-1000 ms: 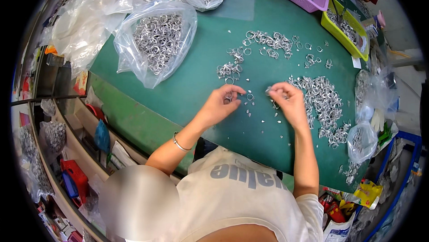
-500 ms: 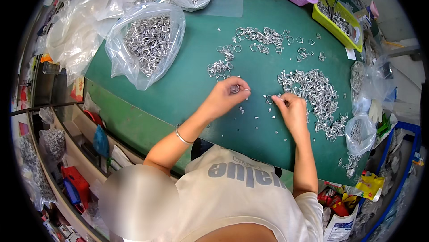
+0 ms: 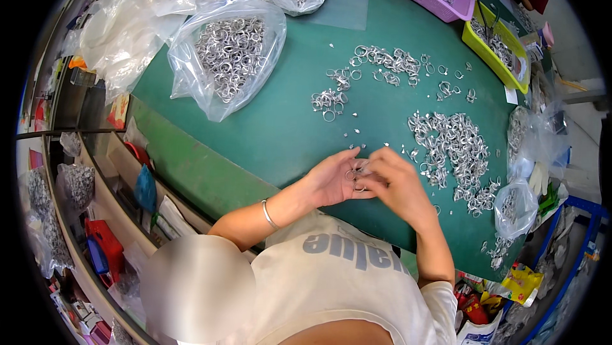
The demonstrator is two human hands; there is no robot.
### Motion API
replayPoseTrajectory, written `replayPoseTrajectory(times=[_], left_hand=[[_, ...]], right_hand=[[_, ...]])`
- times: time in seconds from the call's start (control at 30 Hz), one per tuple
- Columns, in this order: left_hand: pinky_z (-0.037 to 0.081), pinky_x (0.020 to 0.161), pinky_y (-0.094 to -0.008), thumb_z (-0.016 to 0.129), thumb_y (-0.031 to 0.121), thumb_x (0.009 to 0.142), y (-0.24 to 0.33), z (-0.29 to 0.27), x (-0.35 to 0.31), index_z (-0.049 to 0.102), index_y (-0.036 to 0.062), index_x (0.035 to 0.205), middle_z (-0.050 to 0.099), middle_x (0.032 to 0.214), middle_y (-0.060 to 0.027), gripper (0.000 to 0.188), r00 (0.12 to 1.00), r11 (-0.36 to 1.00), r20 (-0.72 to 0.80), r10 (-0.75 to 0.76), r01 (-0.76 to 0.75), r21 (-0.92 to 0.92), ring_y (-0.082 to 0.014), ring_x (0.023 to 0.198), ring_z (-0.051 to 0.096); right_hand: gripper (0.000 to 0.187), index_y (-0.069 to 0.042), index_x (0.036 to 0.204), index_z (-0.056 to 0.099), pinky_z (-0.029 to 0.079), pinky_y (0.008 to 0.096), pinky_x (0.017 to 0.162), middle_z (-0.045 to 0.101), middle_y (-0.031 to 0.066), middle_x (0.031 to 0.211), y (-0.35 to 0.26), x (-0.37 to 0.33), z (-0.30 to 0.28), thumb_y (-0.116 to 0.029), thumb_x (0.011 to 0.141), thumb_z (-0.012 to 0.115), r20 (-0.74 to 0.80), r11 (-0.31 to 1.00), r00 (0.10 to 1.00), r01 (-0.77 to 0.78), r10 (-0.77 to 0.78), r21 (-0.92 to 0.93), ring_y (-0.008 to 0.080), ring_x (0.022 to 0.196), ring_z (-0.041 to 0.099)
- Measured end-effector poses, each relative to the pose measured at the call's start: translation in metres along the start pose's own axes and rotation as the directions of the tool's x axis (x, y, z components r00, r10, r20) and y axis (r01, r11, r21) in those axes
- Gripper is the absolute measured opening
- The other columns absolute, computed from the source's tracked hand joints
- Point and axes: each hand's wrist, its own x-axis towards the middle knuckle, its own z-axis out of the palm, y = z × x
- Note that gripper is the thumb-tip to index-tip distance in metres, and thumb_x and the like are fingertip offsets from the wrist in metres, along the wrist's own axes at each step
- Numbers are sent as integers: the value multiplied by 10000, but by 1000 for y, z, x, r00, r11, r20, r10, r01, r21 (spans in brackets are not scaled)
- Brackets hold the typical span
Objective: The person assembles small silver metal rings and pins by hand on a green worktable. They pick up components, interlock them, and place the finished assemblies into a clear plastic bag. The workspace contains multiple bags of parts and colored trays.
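From my end it looked like the handling-rings step: a few silver rings (image 3: 350, 175) sat in the upturned left hand (image 3: 326, 182), near the middle of the green table (image 3: 293, 122). Those left fingers were spread loosely, basically a tray. The right hand (image 3: 400, 189) was curled over them, fingertips bent in close, but honestly couldn't tell if they'd pinched one. I'd say the next move called for a light, precise pinch, left of the big ring pile (image 3: 454, 150).
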Motion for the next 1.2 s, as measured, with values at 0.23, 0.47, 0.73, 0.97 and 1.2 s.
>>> replayPoseTrajectory(times=[0.23,0.47,0.73,0.97,1.2], left_hand=[[473,564,-260,467,258,961,9,-11,-12,604,25,996,584,799,-18,272,944,960,-214,253,-217,178,-121,657,564],[423,490,-304,688,108,779,41,-26,-14,661,94,990,549,612,-75,213,335,-332,342,878,-88,939,-166,505,519],[461,521,-362,688,122,764,54,-24,1,646,90,924,617,692,-99,168,382,-402,323,866,148,904,-275,591,605],[462,522,-363,676,126,783,53,-21,-1,635,76,915,631,730,-107,148,438,-420,333,835,116,900,-274,584,601],[460,489,-313,543,106,852,62,-22,-6,605,33,960,627,797,-92,144,853,700,-95,514,-353,621,-205,645,606]], right_hand=[[159,-18,837,604,470,357,704,572,94,968,-12,37,3,-104,741,699,-31,992,999,-4,8,127,264,886,558],[187,-18,695,566,429,374,694,533,97,764,42,103,52,-144,770,680,-321,880,933,-12,-161,-474,282,773,527],[101,-6,770,621,353,220,510,548,-6,655,44,79,15,-90,793,670,-104,911,950,-247,295,329,55,567,441],[92,12,790,618,334,197,509,568,-15,726,48,72,22,-70,812,653,-108,910,970,-163,219,380,28,586,423],[53,14,793,602,409,251,615,594,63,808,17,76,14,-8,776,648,-67,972,995,-50,67,228,131,696,518]])
